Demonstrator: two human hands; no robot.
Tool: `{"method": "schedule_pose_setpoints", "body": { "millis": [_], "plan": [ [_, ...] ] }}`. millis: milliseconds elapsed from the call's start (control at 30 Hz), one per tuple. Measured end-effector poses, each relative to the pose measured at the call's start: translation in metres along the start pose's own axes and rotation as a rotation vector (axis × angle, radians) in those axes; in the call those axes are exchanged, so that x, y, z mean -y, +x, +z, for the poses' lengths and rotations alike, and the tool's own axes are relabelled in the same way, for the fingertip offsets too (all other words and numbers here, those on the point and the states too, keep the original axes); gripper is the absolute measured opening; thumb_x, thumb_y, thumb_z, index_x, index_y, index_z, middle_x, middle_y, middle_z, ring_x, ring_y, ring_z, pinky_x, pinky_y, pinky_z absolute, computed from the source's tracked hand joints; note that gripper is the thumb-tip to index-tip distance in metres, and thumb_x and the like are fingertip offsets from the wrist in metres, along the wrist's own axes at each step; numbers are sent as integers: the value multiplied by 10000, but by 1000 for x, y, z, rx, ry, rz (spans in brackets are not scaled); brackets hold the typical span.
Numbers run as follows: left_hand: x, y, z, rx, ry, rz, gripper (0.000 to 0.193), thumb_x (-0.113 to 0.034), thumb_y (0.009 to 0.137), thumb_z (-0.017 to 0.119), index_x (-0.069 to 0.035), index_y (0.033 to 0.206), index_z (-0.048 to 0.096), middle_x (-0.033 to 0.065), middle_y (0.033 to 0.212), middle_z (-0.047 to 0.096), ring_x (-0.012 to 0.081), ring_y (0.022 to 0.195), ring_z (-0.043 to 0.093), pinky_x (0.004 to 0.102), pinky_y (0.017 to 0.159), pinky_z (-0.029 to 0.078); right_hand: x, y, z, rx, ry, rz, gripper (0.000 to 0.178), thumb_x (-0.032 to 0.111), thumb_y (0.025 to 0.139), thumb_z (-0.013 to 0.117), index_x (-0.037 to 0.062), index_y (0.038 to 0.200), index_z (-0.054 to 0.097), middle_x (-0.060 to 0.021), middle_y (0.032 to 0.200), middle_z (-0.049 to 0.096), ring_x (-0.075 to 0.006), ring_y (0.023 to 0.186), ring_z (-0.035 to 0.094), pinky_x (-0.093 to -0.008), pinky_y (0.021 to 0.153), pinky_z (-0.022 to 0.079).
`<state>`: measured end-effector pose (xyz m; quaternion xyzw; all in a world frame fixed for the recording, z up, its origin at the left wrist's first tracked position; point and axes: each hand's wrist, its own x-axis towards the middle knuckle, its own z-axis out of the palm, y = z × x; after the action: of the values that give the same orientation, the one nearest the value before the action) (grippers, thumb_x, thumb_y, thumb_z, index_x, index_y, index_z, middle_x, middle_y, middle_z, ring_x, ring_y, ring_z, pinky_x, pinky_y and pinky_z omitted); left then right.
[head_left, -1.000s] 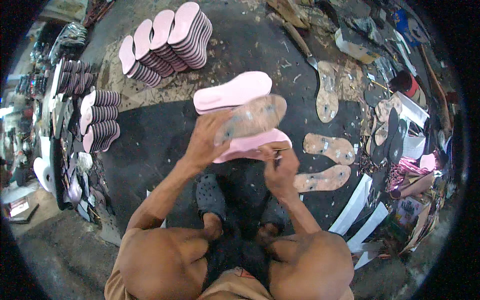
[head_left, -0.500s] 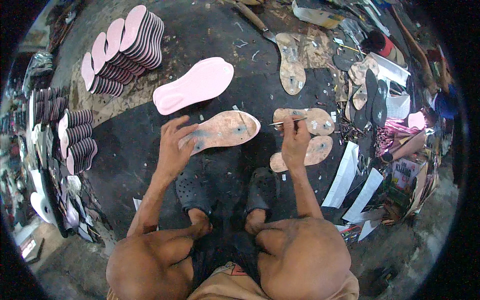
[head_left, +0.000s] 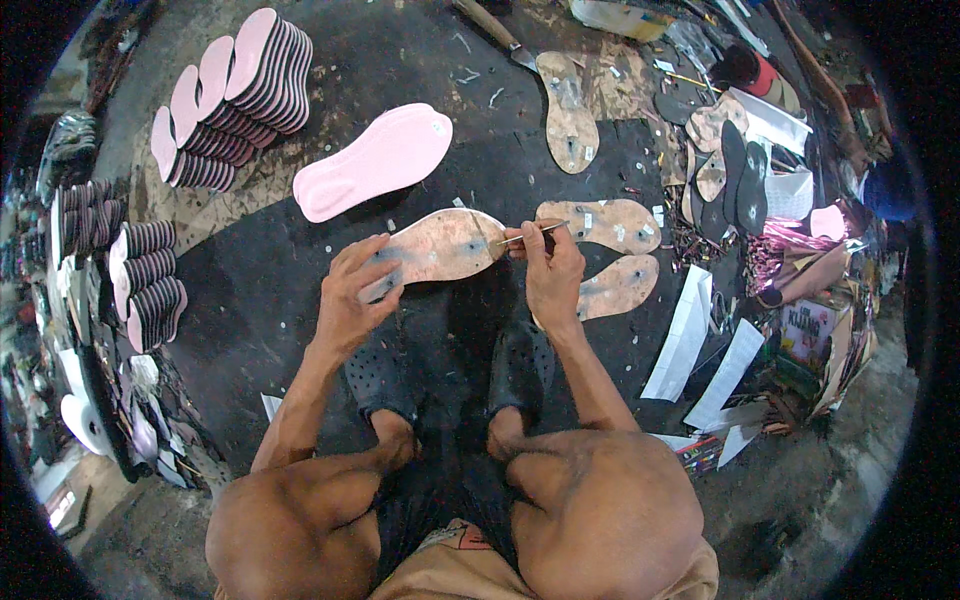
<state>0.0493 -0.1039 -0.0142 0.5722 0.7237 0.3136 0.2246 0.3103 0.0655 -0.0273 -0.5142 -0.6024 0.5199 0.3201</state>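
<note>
A worn tan sole template lies on a pink sole, whose rim shows as a thin pink edge at the toe. My left hand grips the heel end of it, fingers over the top and thumb at the near edge. Pinched in my right hand is a slender pointed stick-like tool, its tip at the toe end of the template. Just beyond lies a loose pink sole. Two more tan templates, an upper one and a lower one, lie beside my right hand, which partly covers the lower one.
Stacks of pink-and-black soles stand at the far left, with smaller stacks nearer. A wooden-handled knife touches another template at the back. White strips and heaped scraps lie right. My clogs rest on the black mat.
My right hand has moved left, bringing the tool's tip to the template's toe end. My left hand has closed more around the heel end. The whole view has shifted slightly.
</note>
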Motion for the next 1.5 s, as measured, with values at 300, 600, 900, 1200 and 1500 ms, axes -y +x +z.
{"method": "schedule_pose_setpoints", "body": {
  "millis": [300,600,900,1200,1500],
  "plan": [
    [1,-3,-5,46,37,27,515,-109,793,919,-128,1295,808,110,1564,655,342,1451,595,496,1219,455,21,-2,14,44,-306,-320,183,184,1096,725,2,1088,706,-143,910,777,-245,747,738,-401,691,575],
    [-11,7,-18,25,-365,-311,984,-17,751,911,-136,1641,510,147,1515,659,391,1376,635,484,1193,502,52,7,107,292,-81,-421,177,215,1076,747,43,1076,707,-155,909,735,-307,735,722,-421,664,572],
    [-1,3,2,2,-33,-62,931,6,736,879,-76,1594,527,136,1528,660,384,1408,604,479,1225,438,23,-31,102,311,-167,-535,141,140,1014,809,50,1059,710,-116,883,726,-286,758,714,-407,679,558],
    [37,92,-61,-260,177,50,812,-114,813,887,-54,1562,580,187,1487,691,374,1387,653,465,1188,505,41,13,33,-24,-58,-235,202,225,1112,715,23,1114,718,-107,953,807,-202,814,764,-345,725,581],
    [5,-6,-6,10,-67,-133,841,-89,772,918,-103,1555,612,156,1551,662,373,1493,575,506,1311,387,-4,7,-8,23,-41,42,237,229,1172,620,-2,1139,660,-112,1084,835,-126,894,743,-291,795,602]
  ]
}}
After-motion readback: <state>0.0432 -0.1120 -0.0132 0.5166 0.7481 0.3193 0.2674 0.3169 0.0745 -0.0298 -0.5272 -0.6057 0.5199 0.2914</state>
